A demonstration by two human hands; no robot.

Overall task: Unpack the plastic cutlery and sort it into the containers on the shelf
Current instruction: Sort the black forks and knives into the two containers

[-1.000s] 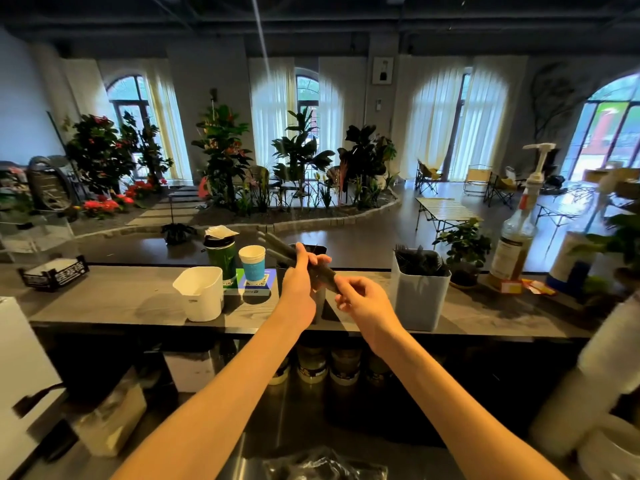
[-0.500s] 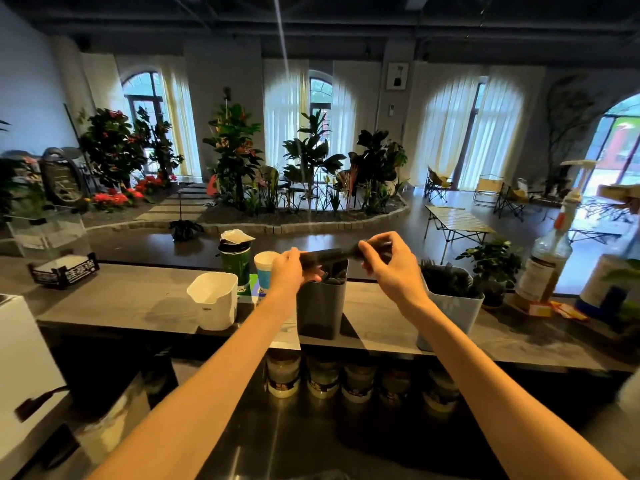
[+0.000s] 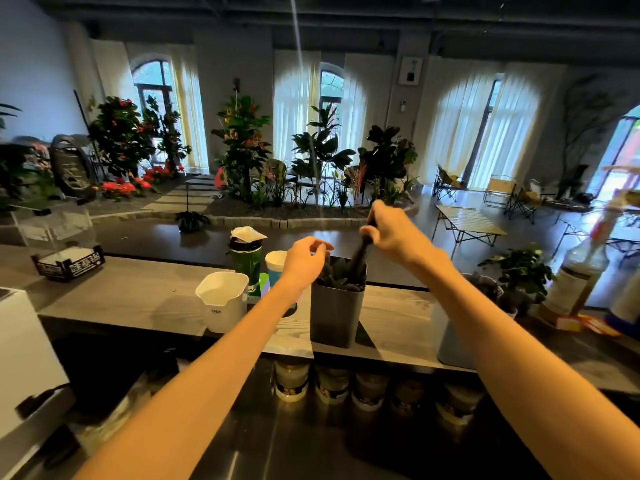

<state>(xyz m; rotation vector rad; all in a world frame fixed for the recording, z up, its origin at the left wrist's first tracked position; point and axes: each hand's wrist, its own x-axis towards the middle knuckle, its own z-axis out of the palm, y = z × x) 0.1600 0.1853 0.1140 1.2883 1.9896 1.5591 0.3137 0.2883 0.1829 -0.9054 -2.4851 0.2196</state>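
Observation:
A dark grey container [image 3: 334,313] stands on the wooden shelf [image 3: 131,296], filled with black plastic cutlery. My right hand [image 3: 393,230] grips a bunch of black cutlery [image 3: 360,254] from above, its lower end inside the container. My left hand [image 3: 306,259] hovers at the container's left rim with fingers loosely curled, holding nothing. A white container [image 3: 223,299] stands to the left, looking empty. A light grey container [image 3: 453,341] at the right is mostly hidden behind my right forearm.
Behind the containers stand a green bottle [image 3: 246,258] and a blue-and-white cup [image 3: 276,263]. A black box [image 3: 69,265] sits far left, a pump bottle [image 3: 581,271] and a potted plant [image 3: 523,271] far right. Jars [image 3: 292,381] line up under the shelf.
My hands held the cutlery bunch level above the dark container. Now my left hand has let go, and my right hand has tipped the bunch upright into the container.

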